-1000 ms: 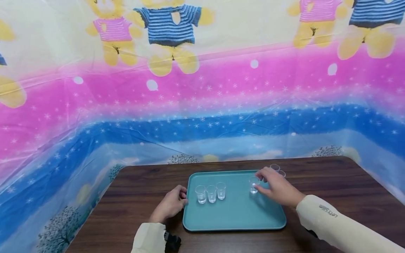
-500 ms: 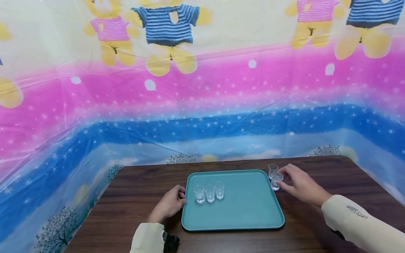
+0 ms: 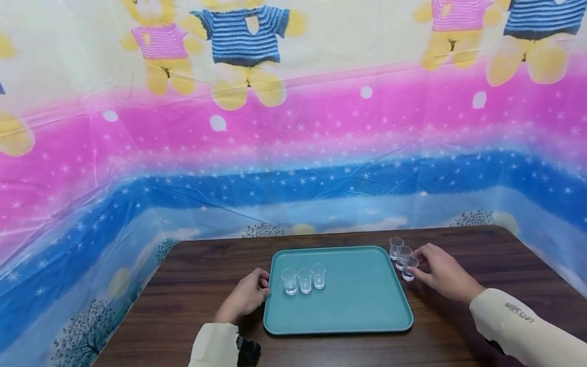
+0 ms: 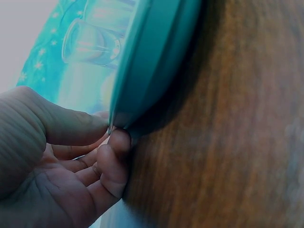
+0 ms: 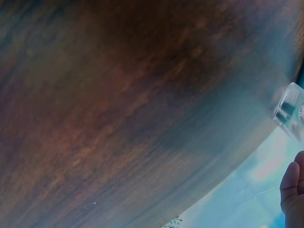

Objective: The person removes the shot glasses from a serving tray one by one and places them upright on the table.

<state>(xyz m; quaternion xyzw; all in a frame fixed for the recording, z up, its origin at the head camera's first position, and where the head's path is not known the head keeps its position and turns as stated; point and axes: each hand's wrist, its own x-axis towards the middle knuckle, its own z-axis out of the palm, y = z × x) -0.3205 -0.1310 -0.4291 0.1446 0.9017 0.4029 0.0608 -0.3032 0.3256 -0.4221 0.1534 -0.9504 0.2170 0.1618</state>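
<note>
Pink, blue and cream cloth [image 3: 293, 127] hangs across the far side in front of me, printed with teddy bears in striped tops, snowflakes and dark trees. Before it spreads the dark brown wooden table [image 3: 197, 272], its grain running from left to right. On that lies my blue-green tray [image 3: 341, 308], a rounded rectangle with a low raised rim.

My right sleeve [image 3: 513, 316], cream with dark lettering, reaches in from the near right; my left sleeve [image 3: 213, 344] comes in from the near side.

With my left hand [image 3: 245, 295] I pinch the tray's left rim, thumb against the edge and fingers curled below it. My right hand [image 3: 442, 272] is beyond the tray's right edge, thumb and forefinger drawn narrow about a small clear cup [image 3: 408, 271]; I cannot tell whether its base touches the wood.

A black object [image 3: 248, 351] sits at my left wrist.

Smallest are the other cups, all upright: three clear cups [image 3: 304, 281] in a close row on the tray's left part, and on the table by its far right corner a middle cup [image 3: 402, 260] and a far cup [image 3: 395, 248], lined up with the one I hold.
</note>
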